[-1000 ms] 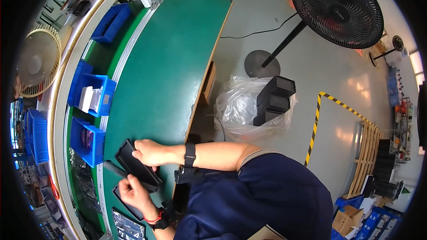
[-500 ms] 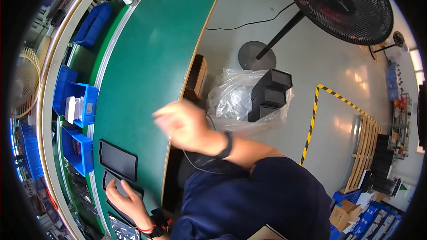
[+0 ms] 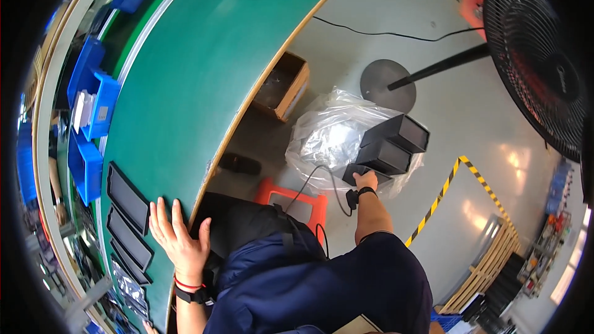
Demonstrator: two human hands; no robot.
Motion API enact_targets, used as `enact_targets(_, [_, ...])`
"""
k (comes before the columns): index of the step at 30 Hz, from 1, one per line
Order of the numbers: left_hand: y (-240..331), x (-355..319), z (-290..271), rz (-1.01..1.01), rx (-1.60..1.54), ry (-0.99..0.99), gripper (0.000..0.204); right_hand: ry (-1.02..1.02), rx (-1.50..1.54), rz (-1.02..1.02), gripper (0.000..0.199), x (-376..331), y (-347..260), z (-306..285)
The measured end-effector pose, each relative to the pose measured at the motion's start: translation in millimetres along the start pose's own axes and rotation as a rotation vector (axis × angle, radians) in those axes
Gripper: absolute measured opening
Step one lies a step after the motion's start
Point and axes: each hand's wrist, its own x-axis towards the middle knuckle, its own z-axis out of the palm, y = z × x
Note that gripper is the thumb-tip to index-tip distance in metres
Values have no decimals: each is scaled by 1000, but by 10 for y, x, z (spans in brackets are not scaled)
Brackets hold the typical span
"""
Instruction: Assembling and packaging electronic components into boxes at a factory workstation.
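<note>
My left hand [image 3: 179, 238] is open, fingers spread, above the near edge of the green table [image 3: 192, 68]. Beside its fingertips lies a shallow black tray [image 3: 128, 198], with another black tray [image 3: 129, 239] below it. My right hand [image 3: 366, 180] reaches down to the floor and closes on the rim of a black box [image 3: 354, 173]; some of its fingers are hidden. Against that box rest more black boxes [image 3: 385, 156] on a clear plastic bag [image 3: 318, 130].
A standing fan [image 3: 535, 55] rises at the right from a round base [image 3: 388, 85]. Below the table edge are an open cardboard box [image 3: 294, 89] and a red stool [image 3: 318, 210]. Blue bins [image 3: 102, 108] line the table's far side. Another person's hand [image 3: 60, 213] shows at the far left.
My right hand has swung from over the table edge down to the boxes on the floor. My left hand has lifted off the trays toward the table edge. The view has turned right.
</note>
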Motion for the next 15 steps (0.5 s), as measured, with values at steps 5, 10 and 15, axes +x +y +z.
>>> enact_targets(5, [43, 18, 33, 21, 14, 30, 64, -107, -131, -61, 22, -32, -60, 85])
enact_targets(10, [23, 8, 13, 29, 14, 31, 62, -90, -56, -46, 29, -477, -84, -125])
enact_targets(15, [1, 14, 1, 35, -54, 55, 64, 13, 50, -209, 36, -869, -151, -624])
